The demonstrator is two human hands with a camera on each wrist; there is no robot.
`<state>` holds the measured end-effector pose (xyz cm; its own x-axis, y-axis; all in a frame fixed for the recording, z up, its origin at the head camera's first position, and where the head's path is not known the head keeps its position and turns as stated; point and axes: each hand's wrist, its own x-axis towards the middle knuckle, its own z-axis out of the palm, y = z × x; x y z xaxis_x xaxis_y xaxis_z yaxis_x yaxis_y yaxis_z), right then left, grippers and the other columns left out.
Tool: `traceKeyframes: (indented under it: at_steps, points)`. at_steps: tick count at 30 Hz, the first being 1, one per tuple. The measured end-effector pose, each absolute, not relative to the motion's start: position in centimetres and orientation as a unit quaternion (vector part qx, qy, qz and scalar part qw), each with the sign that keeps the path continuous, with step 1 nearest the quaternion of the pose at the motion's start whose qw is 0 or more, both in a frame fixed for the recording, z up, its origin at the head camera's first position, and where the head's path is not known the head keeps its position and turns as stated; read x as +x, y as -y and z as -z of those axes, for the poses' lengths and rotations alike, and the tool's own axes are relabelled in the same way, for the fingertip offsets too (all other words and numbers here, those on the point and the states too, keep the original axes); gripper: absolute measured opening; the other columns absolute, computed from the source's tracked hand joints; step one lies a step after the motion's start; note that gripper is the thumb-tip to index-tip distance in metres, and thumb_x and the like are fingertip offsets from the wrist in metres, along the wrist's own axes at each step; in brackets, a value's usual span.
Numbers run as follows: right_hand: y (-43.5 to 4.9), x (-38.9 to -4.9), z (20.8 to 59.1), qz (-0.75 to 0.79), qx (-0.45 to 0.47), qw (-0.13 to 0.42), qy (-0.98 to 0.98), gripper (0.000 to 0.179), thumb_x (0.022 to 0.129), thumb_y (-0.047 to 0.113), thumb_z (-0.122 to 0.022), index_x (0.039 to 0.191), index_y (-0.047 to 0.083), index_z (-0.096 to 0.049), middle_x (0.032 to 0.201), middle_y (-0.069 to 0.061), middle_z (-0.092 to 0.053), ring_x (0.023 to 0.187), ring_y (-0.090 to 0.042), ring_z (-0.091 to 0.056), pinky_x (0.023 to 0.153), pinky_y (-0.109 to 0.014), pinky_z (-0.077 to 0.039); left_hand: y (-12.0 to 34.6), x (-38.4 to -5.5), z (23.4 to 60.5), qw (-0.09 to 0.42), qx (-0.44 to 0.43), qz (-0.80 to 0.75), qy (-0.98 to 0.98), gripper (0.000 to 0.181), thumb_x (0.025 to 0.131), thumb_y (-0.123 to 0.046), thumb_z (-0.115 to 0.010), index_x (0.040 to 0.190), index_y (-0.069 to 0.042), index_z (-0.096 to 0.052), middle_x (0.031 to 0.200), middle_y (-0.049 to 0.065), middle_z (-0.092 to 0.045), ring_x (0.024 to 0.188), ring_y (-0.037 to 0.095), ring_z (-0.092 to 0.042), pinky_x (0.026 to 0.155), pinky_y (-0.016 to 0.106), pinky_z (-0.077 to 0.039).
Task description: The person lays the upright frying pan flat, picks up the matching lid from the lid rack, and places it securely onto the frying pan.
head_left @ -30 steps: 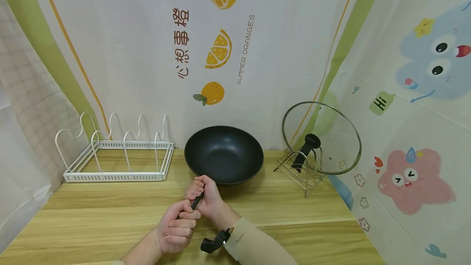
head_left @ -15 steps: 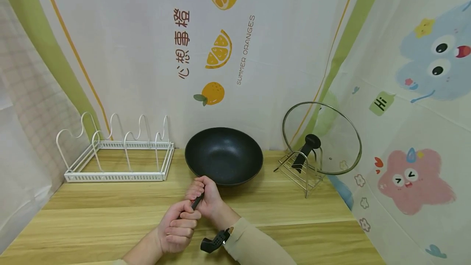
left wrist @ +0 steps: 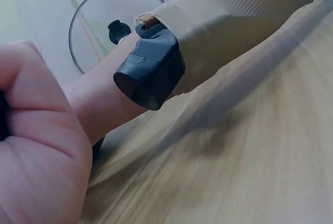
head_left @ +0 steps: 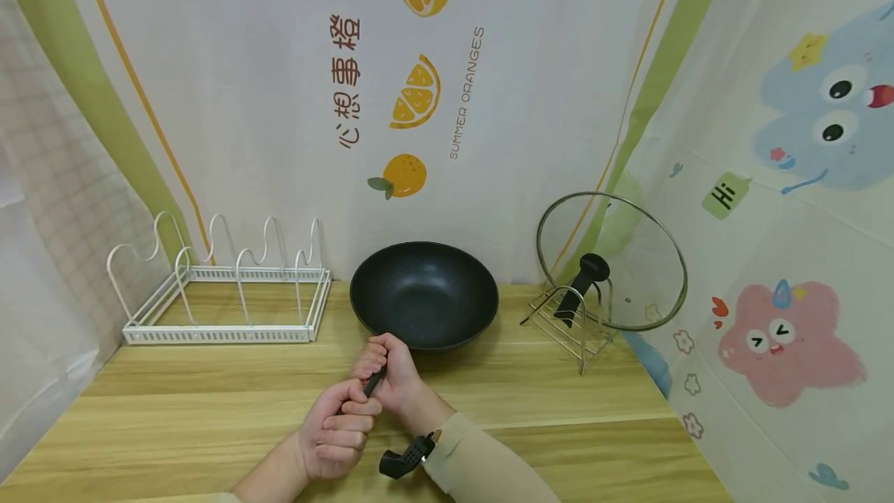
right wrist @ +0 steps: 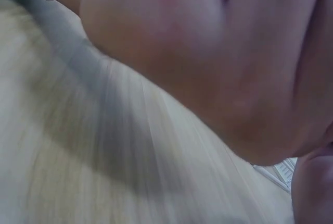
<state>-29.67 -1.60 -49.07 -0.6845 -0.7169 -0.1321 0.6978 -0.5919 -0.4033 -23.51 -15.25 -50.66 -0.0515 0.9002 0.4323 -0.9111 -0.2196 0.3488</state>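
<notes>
A black wok (head_left: 424, 293) is at the middle back of the wooden table in the head view, its dark inside facing up. Both hands grip its black handle (head_left: 375, 382), which runs toward the lower left. My right hand (head_left: 393, 376) holds the part close to the pan, and my left hand (head_left: 337, 431) is wrapped around the end nearer me. Most of the handle is hidden by fingers. In the left wrist view, the left hand (left wrist: 39, 140) shows its curled side. The right hand (right wrist: 208, 67) fills much of the right wrist view, blurred.
To the left stands a white wire rack (head_left: 220, 336) with upright loops. On the right, a small metal stand (head_left: 582, 348) carries a glass lid (head_left: 646, 254) with a black knob. Printed curtains (head_left: 279, 99) hang behind and beside the wooden table (head_left: 524, 418).
</notes>
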Motion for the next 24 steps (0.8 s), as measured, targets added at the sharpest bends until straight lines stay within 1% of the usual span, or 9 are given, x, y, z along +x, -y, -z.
traceKeyframes:
  at_steps: [5, 12, 19, 24]
  points:
    - [1.61, -29.58, 48.93, 0.892, -0.012, 0.398, -0.216, 0.053, 0.112, 0.025, -0.028, 0.059, 0.025, -0.03, 0.051, 0.014, -0.04, 0.045, -0.003, -0.046, 0.057, -0.012, -0.035, 15.35, -23.38, 50.66, 0.621, 0.28, -0.732, -0.002, 0.036, 0.11, -0.026, -0.039, 0.078, -0.025, -0.025, 0.058, -0.011, -0.029, 0.041, 0.001, -0.028, 0.04, 0.014, -0.021]
    - [1.63, -29.43, 48.88, 0.889, -0.006, 0.403, -0.219, 0.057, 0.115, 0.029, -0.023, 0.059, 0.026, -0.031, 0.053, 0.015, -0.039, 0.046, -0.002, -0.046, 0.058, -0.011, -0.035, 15.4, -22.92, 50.62, 0.61, 0.27, -0.745, -0.017, 0.037, 0.11, -0.026, -0.041, 0.078, -0.025, -0.022, 0.06, -0.012, -0.028, 0.042, 0.0, -0.027, 0.039, 0.013, -0.019]
    - [1.64, -29.32, 48.92, 0.89, -0.001, 0.398, -0.221, 0.051, 0.113, 0.026, -0.03, 0.061, 0.026, -0.031, 0.054, 0.015, -0.04, 0.047, -0.002, -0.046, 0.059, -0.011, -0.036, 15.42, -22.65, 50.45, 0.601, 0.268, -0.752, -0.031, 0.037, 0.11, -0.027, -0.04, 0.078, -0.025, -0.021, 0.06, -0.012, -0.028, 0.042, 0.0, -0.026, 0.039, 0.012, -0.017]
    - [1.65, -29.25, 48.96, 0.891, 0.001, 0.391, -0.231, 0.05, 0.112, 0.026, -0.032, 0.062, 0.026, -0.031, 0.054, 0.015, -0.041, 0.047, -0.002, -0.046, 0.059, -0.011, -0.036, 15.5, -22.5, 50.33, 0.594, 0.264, -0.758, -0.045, 0.037, 0.11, -0.027, -0.041, 0.078, -0.024, -0.021, 0.059, -0.013, -0.027, 0.041, -0.001, -0.025, 0.038, 0.012, -0.016]
